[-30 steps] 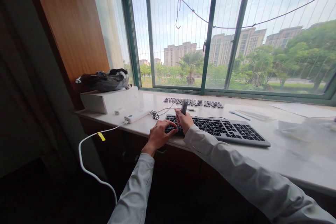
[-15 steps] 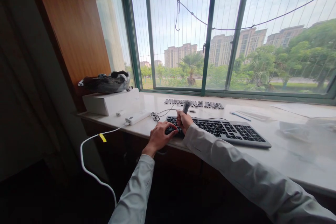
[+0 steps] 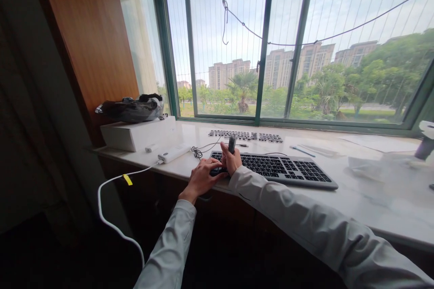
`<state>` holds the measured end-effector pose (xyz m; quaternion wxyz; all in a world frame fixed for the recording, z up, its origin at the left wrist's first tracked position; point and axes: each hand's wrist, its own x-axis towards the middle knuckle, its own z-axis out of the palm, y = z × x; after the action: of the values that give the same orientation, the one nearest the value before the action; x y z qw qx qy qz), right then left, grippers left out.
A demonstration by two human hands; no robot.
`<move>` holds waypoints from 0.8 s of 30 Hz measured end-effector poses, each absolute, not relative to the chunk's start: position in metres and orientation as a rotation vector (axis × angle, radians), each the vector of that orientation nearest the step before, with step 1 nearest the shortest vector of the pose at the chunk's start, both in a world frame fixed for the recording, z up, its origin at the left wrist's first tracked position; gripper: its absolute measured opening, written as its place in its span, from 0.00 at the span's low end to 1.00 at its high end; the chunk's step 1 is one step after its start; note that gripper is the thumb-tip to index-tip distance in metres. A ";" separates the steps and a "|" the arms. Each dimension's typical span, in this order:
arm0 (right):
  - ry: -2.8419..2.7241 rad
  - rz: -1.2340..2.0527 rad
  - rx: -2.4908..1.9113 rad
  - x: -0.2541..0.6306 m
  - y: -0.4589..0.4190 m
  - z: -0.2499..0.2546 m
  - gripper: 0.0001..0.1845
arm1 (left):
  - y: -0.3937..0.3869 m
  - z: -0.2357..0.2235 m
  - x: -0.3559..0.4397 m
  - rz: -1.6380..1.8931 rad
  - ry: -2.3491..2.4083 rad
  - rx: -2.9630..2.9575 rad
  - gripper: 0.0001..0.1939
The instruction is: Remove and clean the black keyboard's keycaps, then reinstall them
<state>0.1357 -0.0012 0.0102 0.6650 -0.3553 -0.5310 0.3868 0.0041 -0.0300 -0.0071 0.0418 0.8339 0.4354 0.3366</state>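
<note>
Head view: keyboard (image 3: 305, 174) lies on the white tabletop (image 3: 359, 203), centre, along the near edge, left end under the hands. Right hand (image 3: 233, 162) is closed round a dark handheld tool (image 3: 232, 143), thumb up, tool's upper end sticking out above the fist; lower end hidden. Left hand (image 3: 200, 177) is just left of it, fingers and thumb curved over the keyboard's left end; can't tell if it's pinching anything there. Far side of the keyboard: rows of dark loose keycaps (image 3: 239, 135), towards the window (image 3: 224, 67). Coiled black cable (image 3: 196, 151) sits left of the keyboard, then white power strip (image 3: 174, 153) further left, its white cord (image 3: 109, 222) drooping off the near edge. Far left: white box (image 3: 130, 135) with a dark plastic bag (image 3: 135, 109) on top. Right, beyond the keyboard: thin blue stick (image 3: 303, 151).
</note>
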 end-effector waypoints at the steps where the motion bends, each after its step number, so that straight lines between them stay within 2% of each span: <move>1: -1.208 0.872 -0.792 0.136 -0.001 0.009 0.27 | -0.028 -0.007 0.003 1.014 1.321 2.560 0.15; 12: -1.194 0.810 -0.719 0.132 -0.002 0.005 0.26 | -0.017 -0.003 0.000 1.011 1.159 2.715 0.12; 24: -1.346 0.698 -0.727 0.137 -0.011 0.004 0.27 | -0.011 -0.002 -0.003 0.965 1.092 2.538 0.18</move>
<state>0.1374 -0.0109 0.0039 0.6668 -0.3221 -0.5967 0.3092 -0.0029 -0.0108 -0.0023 0.1074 0.8621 0.3711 0.3279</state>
